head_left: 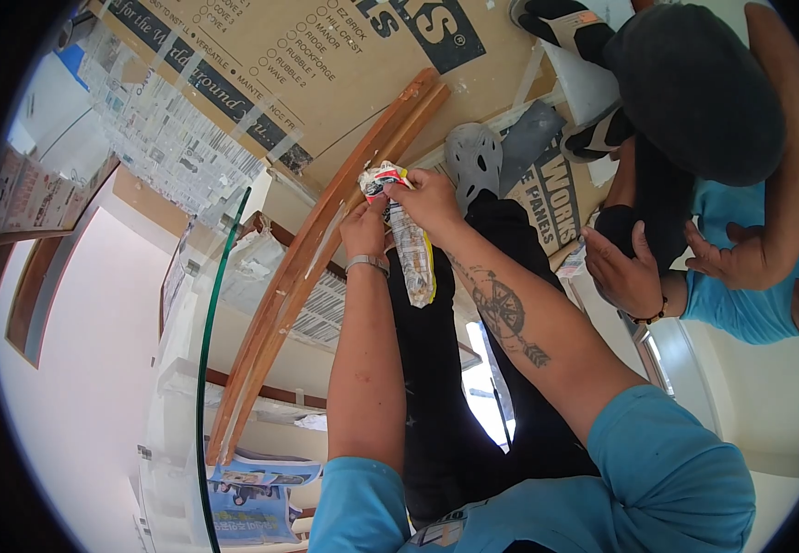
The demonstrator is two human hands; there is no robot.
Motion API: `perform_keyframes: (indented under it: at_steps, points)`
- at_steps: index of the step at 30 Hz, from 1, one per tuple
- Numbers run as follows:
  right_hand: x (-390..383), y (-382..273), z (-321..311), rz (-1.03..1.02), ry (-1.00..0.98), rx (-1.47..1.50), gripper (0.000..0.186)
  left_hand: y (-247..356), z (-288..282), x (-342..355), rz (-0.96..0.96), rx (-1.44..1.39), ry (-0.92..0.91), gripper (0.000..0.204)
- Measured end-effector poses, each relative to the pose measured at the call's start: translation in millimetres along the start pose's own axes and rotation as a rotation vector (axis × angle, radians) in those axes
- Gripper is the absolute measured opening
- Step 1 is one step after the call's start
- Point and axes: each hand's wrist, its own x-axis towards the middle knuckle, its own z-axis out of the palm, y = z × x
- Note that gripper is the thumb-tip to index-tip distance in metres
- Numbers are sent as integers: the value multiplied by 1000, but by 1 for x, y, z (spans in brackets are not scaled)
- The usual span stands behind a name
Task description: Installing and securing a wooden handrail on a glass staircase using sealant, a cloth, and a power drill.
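Note:
A long, narrow packet (411, 258) with yellow edges, clear sides and a crumpled white-and-red top hangs between my hands in front of my dark trousers. My left hand (365, 224) grips it near the top, beside a curved wooden handrail (303, 253). My right hand (427, 198) has its fingers closed on the crumpled top, a little above and right of the left one. What is inside the packet cannot be made out clearly.
A co-worker (740, 212) in blue crouches at the right, hands apart from mine. Printed cardboard (224, 46) covers the upper area. A glass panel edge (211, 332) runs along the rail's left. A grey perforated shoe (473, 161) rests beyond my right hand.

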Motion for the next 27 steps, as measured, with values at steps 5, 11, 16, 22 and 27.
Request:
perform_keyframes:
  at_steps: [5, 11, 16, 22, 27]
  points:
    - [-4, -13, 0, -57, 47, -136, 25, -5, 6, 0, 5, -167, 3, 26]
    - [-6, -35, 2, -88, 55, -226, 27, -7, 4, 27, -68, -328, -86, 29]
    - [3, -37, -4, -124, 106, -339, 29, -7, 17, 39, -163, -404, -153, 28]
    - [3, -37, 7, -151, 154, -425, 28, -6, 8, 45, -206, -408, -179, 26]
    - [5, -30, 8, -164, 179, -416, 28, -7, 13, 41, -125, -335, -82, 27]
